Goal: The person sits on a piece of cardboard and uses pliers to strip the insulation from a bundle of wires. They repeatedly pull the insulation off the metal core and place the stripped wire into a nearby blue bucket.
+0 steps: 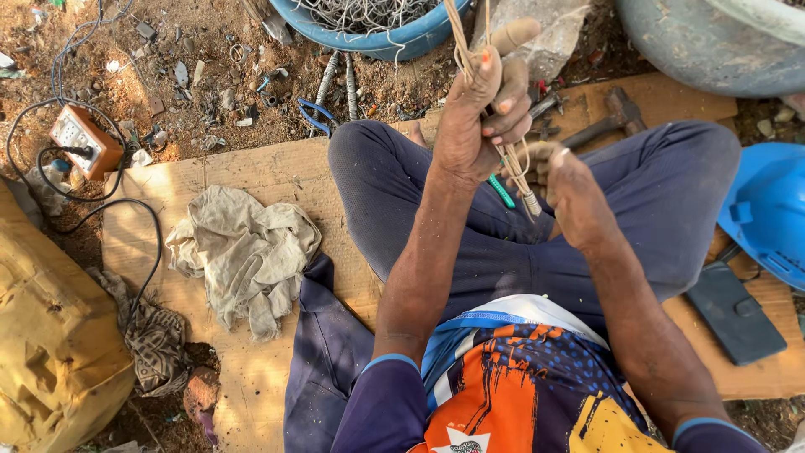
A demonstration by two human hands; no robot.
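Observation:
I sit cross-legged on a wooden board (pixel 268 168). My left hand (pixel 478 109) is raised and closed around a bundle of thin tan wires (pixel 461 38) and a wooden-handled tool whose handle tip (pixel 513 35) sticks up. Just below and to the right, my right hand (pixel 570 189) grips the lower ends of the same wires (pixel 521 180), where a small metal ferrule hangs. A thin green stick (pixel 501 193) lies on my lap beneath the hands.
A crumpled beige rag (pixel 243 252) lies on the board at left. An orange socket box (pixel 80 138) with black cable sits on dirt. Blue-handled pliers (pixel 317 113), a hammer (pixel 608 117), a blue basin of wire (pixel 369 21), a blue helmet (pixel 767 210) and a dark wallet case (pixel 734 310) surround me.

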